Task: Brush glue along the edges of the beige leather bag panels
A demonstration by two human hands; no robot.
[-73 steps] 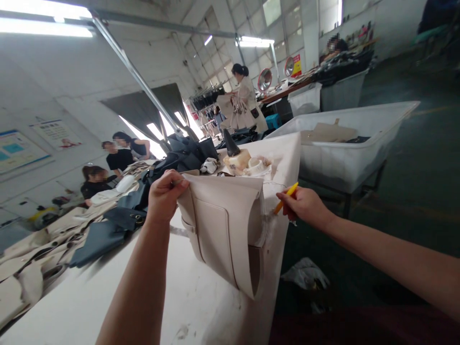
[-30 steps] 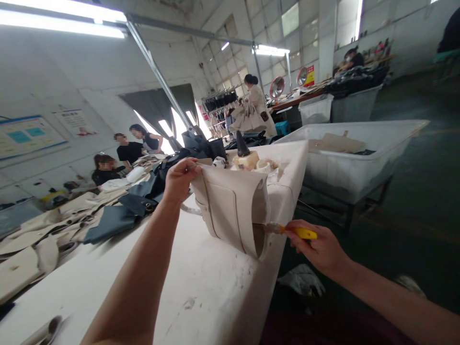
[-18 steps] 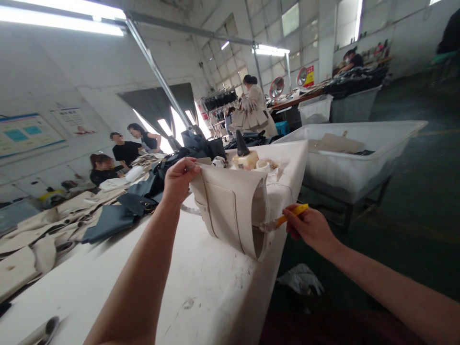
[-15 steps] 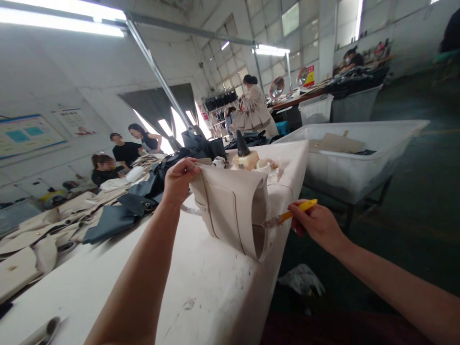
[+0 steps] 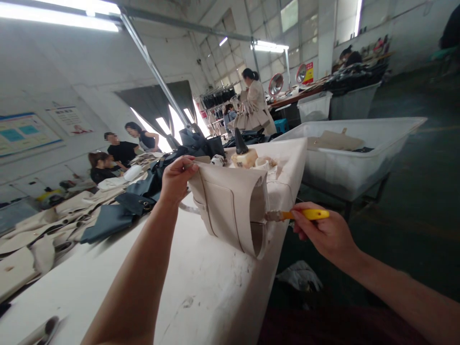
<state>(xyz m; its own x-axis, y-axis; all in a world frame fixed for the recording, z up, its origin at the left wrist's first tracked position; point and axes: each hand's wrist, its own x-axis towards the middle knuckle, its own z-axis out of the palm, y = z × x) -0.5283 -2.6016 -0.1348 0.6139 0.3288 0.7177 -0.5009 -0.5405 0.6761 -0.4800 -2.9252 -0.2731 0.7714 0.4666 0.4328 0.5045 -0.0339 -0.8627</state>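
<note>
My left hand [image 5: 176, 181] pinches the top edge of a cream leather handbag [image 5: 226, 211], which rests tilted on the white work table [image 5: 212, 292]. My right hand [image 5: 319, 230] is closed around a yellow-handled tool [image 5: 305, 214] with a pale, crusted tip. That tip touches the bag's open side edge near the middle of its height. The inside of the bag shows only as a shadowed gap at that side. A small strap curls out from the bag's far side, partly hidden behind it.
A dark cone on a pale lump [image 5: 241, 154] and a white roll [image 5: 262, 164] stand beyond the bag. Dark blue and cream leather pieces [image 5: 108, 223] lie left. A translucent bin [image 5: 354, 158] stands right. Several co-workers are at work beyond.
The tool's handle has dropped from tilted up to nearly level, with my right hand moving slightly right and down. Its tip stays at the bag's side edge. My left hand keeps its hold.
</note>
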